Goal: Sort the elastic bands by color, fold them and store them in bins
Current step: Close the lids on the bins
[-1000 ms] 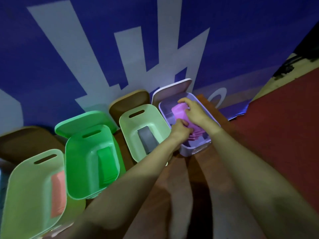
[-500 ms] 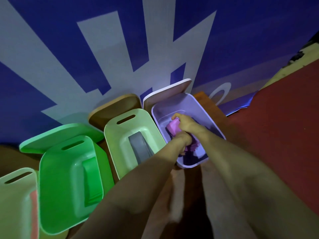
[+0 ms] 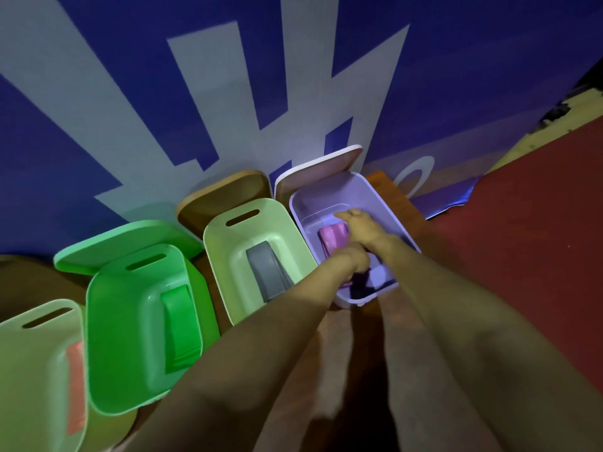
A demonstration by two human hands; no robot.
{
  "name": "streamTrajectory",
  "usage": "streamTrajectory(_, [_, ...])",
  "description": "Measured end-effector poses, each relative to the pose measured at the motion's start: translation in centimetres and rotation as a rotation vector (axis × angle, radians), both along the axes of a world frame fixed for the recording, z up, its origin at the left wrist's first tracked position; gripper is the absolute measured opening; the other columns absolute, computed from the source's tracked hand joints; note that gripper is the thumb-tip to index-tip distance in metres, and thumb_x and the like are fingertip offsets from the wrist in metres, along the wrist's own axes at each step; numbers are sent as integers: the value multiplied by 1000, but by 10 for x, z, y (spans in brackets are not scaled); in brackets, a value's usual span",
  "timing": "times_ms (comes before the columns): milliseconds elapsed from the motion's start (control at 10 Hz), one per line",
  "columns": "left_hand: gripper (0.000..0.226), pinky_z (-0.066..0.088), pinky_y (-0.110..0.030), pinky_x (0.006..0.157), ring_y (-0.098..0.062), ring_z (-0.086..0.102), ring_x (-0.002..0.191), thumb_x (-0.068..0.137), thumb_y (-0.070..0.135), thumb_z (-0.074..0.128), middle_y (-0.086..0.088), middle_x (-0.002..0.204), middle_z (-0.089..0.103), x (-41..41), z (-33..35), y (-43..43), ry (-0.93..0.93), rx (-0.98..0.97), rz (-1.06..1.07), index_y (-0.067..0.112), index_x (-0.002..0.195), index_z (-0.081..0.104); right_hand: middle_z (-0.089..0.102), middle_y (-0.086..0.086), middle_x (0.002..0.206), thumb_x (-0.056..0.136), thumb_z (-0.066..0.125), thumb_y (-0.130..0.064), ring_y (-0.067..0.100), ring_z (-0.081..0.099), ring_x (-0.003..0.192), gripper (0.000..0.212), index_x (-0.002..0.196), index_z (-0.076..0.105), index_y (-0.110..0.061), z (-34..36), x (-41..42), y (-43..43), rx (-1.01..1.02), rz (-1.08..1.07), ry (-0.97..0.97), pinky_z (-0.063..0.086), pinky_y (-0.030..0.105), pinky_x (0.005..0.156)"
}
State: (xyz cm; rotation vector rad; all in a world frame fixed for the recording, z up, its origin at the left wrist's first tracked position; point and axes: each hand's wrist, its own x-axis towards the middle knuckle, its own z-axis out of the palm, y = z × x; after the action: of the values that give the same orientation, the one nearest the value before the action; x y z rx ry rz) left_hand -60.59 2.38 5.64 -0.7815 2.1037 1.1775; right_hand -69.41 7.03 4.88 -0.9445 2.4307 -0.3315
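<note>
inside the far right purple bin point(image 3: 368, 194), left hand point(image 3: 354, 261) and right hand point(image 3: 359, 228) grip the pink band point(image 3: 332, 238), storing it; next, let go softly.

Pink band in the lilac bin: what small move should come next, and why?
Probably let go and lift both hands out. The folded pink band already lies low inside the lilac bin, with the left hand and the right hand down on it, so nothing seems left to place.

Indoor room: blue-white wall point(image 3: 456, 76), red floor point(image 3: 538, 230)
</note>
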Motion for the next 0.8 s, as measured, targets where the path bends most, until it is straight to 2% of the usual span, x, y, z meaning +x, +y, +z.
streamTrajectory(100, [15,47,-27,65,-15,51,66,88,14,52,-9,103,64,32,76,7,182,-324,-215,18,74,52,44,17,134,82,52,3,35,41,124,55,135,46,-12,40,13,19,-56,15,157,34,39,105])
streamTrajectory(200, [27,42,-38,86,-31,50,109,87,15,51,-14,123,53,54,95,-3,333,-625,-261,11,114,55,50,13,128,85,54,-4,32,44,121,43,127,53,-11,81,39,42,-140,52,340,35,38,103])
streamTrajectory(300, [40,37,-40,97,-33,41,122,89,17,49,-14,131,47,83,111,-13,481,-765,-272,11,129,48,54,13,122,85,52,-8,34,47,117,36,120,58,-10,101,68,65,-218,52,423,37,43,101])
streamTrajectory(400, [38,38,-41,97,-34,43,120,90,19,51,-14,128,49,101,108,-27,528,-744,-227,13,127,52,58,14,113,81,49,-13,35,52,109,36,114,62,-8,101,90,86,-279,21,437,42,42,97])
streamTrajectory(500, [34,41,-41,97,-35,44,118,88,17,51,-14,126,51,115,100,-31,537,-706,-156,13,122,57,58,13,118,84,55,-7,33,50,114,35,118,62,-9,93,94,100,-268,21,417,38,37,98])
streamTrajectory(700, [33,40,-39,99,-33,47,117,87,18,55,-13,125,53,102,93,-7,494,-683,-43,15,120,59,56,11,120,85,54,-5,31,47,117,34,119,60,-8,85,57,113,-387,56,368,34,33,101])
streamTrajectory(800, [33,41,-38,98,-32,50,117,86,28,61,-13,122,56,91,91,11,455,-665,-63,15,116,61,50,12,123,86,54,-6,30,43,119,37,123,56,-9,79,37,113,-396,54,317,32,32,100])
